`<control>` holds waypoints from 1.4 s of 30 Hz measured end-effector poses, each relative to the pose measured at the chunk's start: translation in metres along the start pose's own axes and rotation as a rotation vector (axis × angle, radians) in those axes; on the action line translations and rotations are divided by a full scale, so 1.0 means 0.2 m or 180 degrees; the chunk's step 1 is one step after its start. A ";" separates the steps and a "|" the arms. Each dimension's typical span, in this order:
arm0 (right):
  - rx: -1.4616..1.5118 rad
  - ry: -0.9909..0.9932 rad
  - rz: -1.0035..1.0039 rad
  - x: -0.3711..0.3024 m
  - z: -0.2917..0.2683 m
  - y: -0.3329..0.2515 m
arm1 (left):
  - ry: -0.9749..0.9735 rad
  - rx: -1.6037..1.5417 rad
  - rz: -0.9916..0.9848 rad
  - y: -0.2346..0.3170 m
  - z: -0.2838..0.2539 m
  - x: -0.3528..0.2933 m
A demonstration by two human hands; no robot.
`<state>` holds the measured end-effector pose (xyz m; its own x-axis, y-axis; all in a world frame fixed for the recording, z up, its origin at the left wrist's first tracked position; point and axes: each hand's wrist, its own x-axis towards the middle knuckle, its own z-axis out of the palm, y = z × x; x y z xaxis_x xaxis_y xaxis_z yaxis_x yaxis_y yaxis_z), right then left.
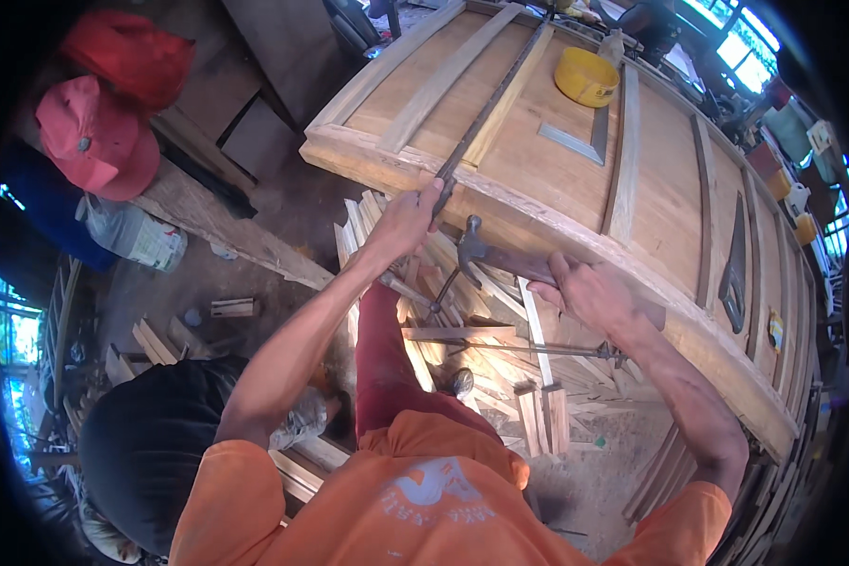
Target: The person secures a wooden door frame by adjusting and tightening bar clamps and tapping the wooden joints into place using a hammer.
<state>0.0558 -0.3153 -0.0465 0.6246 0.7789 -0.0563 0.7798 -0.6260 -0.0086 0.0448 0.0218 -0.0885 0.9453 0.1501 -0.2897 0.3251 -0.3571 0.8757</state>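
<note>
One yellow bowl (586, 75), contents unseen, on door (538, 141). Left hand (407, 219) pinches bar (486, 113); right hand (585, 288) grips one hammer (481, 250).

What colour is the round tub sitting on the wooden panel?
Yellow. The tub sits near the far end of the wooden panel, clearest in the head view.

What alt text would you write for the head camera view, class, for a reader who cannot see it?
A person in an orange shirt grips a hammer in the right hand while the left hand holds a long metal bar clamp at the edge of a wooden door frame. Wood offcuts litter the floor below.
</note>
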 end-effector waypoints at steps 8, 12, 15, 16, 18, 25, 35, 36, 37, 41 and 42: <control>0.0836 0.0237 0.0501 -0.06 -0.19 0.09 | 0.0004 -0.0043 -0.0012 0.02 0.01 -0.01; 0.1207 -0.0221 0.0745 -0.21 -0.20 0.03 | 0.0163 0.0081 -0.0139 0.05 0.00 -0.03; 0.0864 -0.0292 0.0713 -0.29 -0.20 0.02 | 0.0255 0.0454 -0.0056 0.07 0.00 -0.05; 0.0793 -0.0211 0.0724 -0.31 -0.19 0.02 | 0.0252 0.0511 -0.0105 0.08 0.00 -0.05; 0.0478 -0.0140 0.0715 -0.29 -0.18 0.04 | 0.0222 0.0374 -0.0047 0.09 0.00 -0.06; 0.0014 0.0302 -0.0199 -0.04 -0.08 0.10 | 0.0337 0.0460 0.0015 0.10 0.01 -0.08; -0.0425 -0.0080 -0.0214 0.01 -0.03 0.07 | 0.0659 0.0722 0.0762 -0.01 0.03 -0.04; -0.0497 -0.0135 -0.0258 0.00 -0.03 0.06 | 0.0679 0.0767 0.0807 -0.02 0.03 -0.03; -0.0502 -0.0137 -0.0242 0.00 -0.04 0.04 | 0.0667 0.0764 0.0820 -0.03 0.03 -0.03; -0.0447 -0.0064 -0.0491 -0.03 -0.09 0.03 | 0.0718 0.0633 0.0832 -0.04 0.04 -0.02; -0.0482 -0.0093 -0.0556 -0.03 -0.10 0.04 | 0.0761 0.0623 0.0761 -0.04 0.04 -0.02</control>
<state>0.0584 -0.3238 -0.0257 0.4798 0.8721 -0.0959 0.8748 -0.4670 0.1292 0.0382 0.0173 -0.0966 0.9693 0.2436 0.0321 0.1173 -0.5737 0.8106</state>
